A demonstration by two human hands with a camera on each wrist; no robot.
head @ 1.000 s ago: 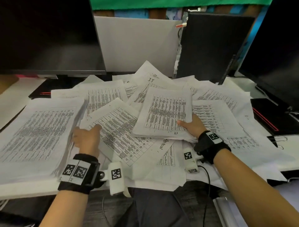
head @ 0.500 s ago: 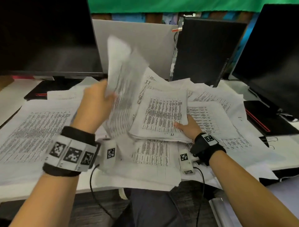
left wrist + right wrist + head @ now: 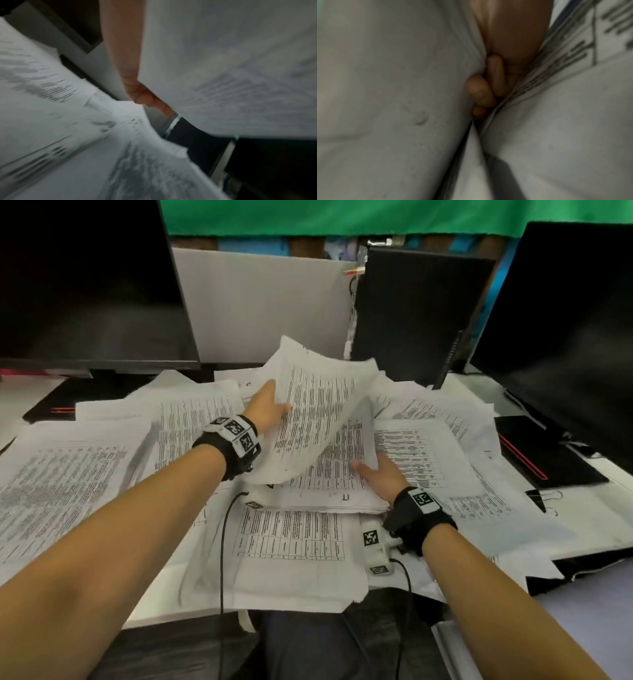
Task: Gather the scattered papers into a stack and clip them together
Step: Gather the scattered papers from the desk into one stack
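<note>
1. Left hand (image 3: 267,409): gripping a curled bundle of white printed sheets (image 3: 322,412) by its left edge, thumb on the printed face, fingers (image 3: 145,97) behind; bundle raised over the middle of the worktop (image 3: 20,402).
2. Right hand (image 3: 382,475): thumb on top of a neat stack of white printed papers (image 3: 325,491), fingers (image 3: 493,75) tucked under its right edge, stack pinched between them; stack lying centre, below the lifted bundle.
3. Loose white printed pages (image 3: 68,474): spread overlapping across the worktop on all sides.
4. Print: dense tables of small text, too blurred to read.
5. Black binder clips (image 3: 541,498): at the right, on the papers beside a black laptop with a red stripe (image 3: 541,453).
6. Dark monitors (image 3: 85,285): left and right at the back.
</note>
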